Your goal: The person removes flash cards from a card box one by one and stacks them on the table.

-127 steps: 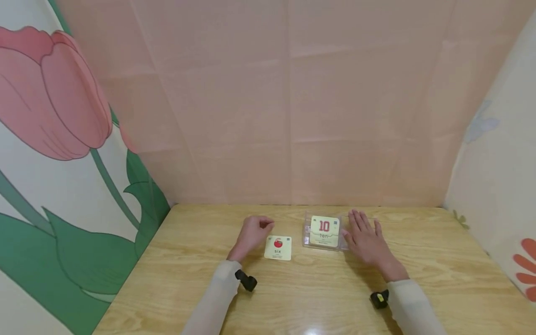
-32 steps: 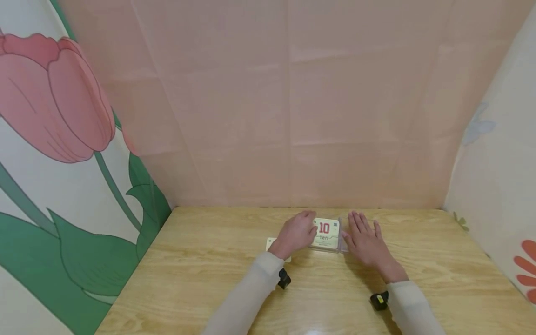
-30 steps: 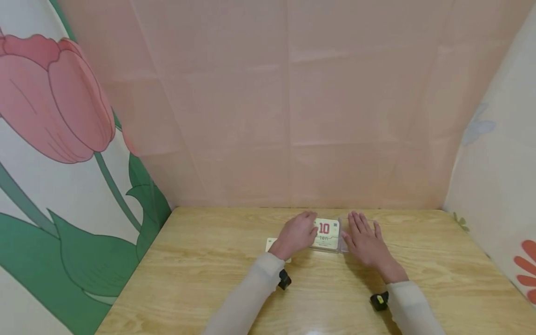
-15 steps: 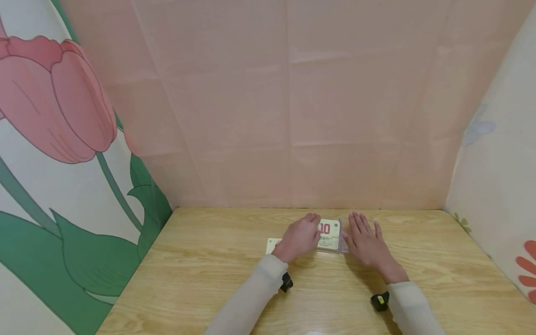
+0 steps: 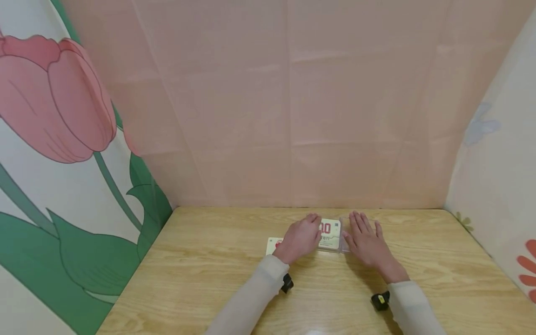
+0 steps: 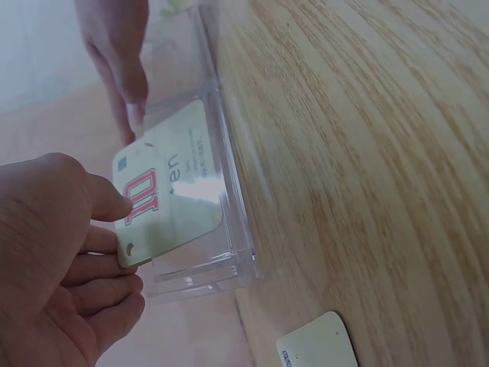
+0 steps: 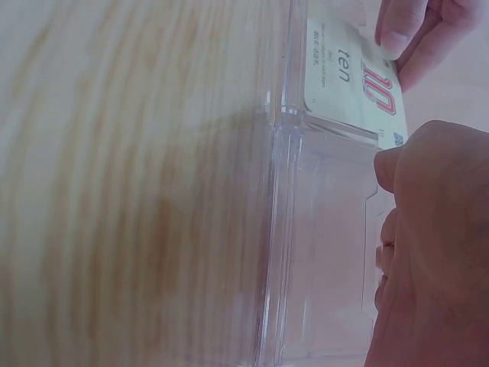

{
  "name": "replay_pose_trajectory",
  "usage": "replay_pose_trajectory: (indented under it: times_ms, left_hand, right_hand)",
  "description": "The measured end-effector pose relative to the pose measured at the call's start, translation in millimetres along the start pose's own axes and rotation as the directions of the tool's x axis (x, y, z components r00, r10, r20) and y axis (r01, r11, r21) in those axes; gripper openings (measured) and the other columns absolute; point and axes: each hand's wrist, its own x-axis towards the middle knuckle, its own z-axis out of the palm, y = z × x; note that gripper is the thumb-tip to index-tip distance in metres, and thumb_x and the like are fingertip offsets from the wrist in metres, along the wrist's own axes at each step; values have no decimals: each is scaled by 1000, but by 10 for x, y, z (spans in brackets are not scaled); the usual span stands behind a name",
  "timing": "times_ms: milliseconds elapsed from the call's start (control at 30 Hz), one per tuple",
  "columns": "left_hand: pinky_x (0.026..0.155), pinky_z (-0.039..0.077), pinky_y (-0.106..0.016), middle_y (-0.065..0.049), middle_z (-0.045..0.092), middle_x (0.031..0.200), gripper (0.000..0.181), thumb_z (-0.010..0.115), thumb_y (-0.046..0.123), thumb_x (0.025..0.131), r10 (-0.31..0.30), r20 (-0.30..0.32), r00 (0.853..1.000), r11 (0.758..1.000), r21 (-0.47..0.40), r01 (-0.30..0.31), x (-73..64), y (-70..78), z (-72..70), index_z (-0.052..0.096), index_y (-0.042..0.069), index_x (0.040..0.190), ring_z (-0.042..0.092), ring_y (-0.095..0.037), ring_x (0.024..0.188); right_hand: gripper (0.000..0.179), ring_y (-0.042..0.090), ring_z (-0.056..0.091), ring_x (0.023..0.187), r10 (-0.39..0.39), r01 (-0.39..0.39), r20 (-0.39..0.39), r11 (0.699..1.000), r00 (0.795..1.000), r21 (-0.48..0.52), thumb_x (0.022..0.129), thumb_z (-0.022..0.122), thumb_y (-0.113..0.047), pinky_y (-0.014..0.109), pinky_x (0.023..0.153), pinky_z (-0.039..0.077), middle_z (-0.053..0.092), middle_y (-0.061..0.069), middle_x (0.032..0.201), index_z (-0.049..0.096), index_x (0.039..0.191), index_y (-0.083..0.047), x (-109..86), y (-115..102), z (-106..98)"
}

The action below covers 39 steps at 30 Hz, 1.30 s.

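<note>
A cream card printed with a red 10 and "ten" (image 5: 331, 238) lies in one half of a hinged clear plastic box (image 6: 241, 229). My left hand (image 5: 298, 238) pinches this card at its left edge, thumb over the printed number and fingers curled under the edge in the left wrist view. My right hand (image 5: 368, 244) rests with straight fingers on the other clear half of the box (image 7: 325, 252), to the right of the card. Another cream card (image 5: 272, 245), with a red print, lies on the table partly hidden under my left wrist.
The wood-grain table (image 5: 188, 279) runs back to a pink cloth backdrop (image 5: 289, 116). Panels with a painted tulip (image 5: 79, 102) on the left and red petals (image 5: 527, 265) on the right flank it. Black wrist cameras (image 5: 380, 301) sit below both hands.
My left hand has moved right from beside the card marked six to the ten card, and in the last second slid slightly further right over it. My right hand has stayed on the box.
</note>
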Motion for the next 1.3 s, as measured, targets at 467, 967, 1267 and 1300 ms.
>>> replay_pose_trajectory:
  times_ms: [467, 967, 1267, 1300]
  left_hand:
    - [43, 37, -12, -8, 68, 143, 39, 58, 26, 107, 48, -72, 996, 999, 21, -46, -63, -5, -52, 66, 7, 140, 47, -2, 48]
    - [71, 60, -16, -3, 76, 129, 29, 62, 18, 105, 47, -131, 990, 995, -78, -57, -85, -38, -77, 71, 11, 132, 76, -8, 92]
    - [93, 59, -17, -4, 73, 135, 31, 60, 16, 108, -6, -44, 999, 934, -358, -11, -78, -104, -61, 69, 10, 137, 73, -11, 114]
    - [87, 59, -14, -4, 73, 133, 31, 61, 15, 107, -22, -38, 999, 915, -404, 5, -76, -117, -58, 70, 11, 137, 73, -8, 108]
  right_hand:
    - [71, 54, 16, 158, -2, 2, 4, 1000, 1000, 6, 113, 44, -36, 78, 123, 7, 20, 33, 170, 22, 162, 10, -4, -12, -34]
    - [71, 53, 16, 159, -2, 2, 2, 1000, 1000, 4, 113, 42, -38, 78, 123, 7, 20, 32, 171, 23, 162, 9, -7, 2, -13]
    - [72, 53, 13, 160, -5, 5, 3, 1000, 1000, 25, 113, 40, -39, 78, 124, 2, 15, 32, 172, 19, 163, 9, -9, 21, 10]
    - [72, 53, 12, 160, -6, 6, 2, 1000, 1000, 26, 113, 39, -39, 78, 124, 2, 15, 31, 172, 19, 163, 9, -5, 23, 11]
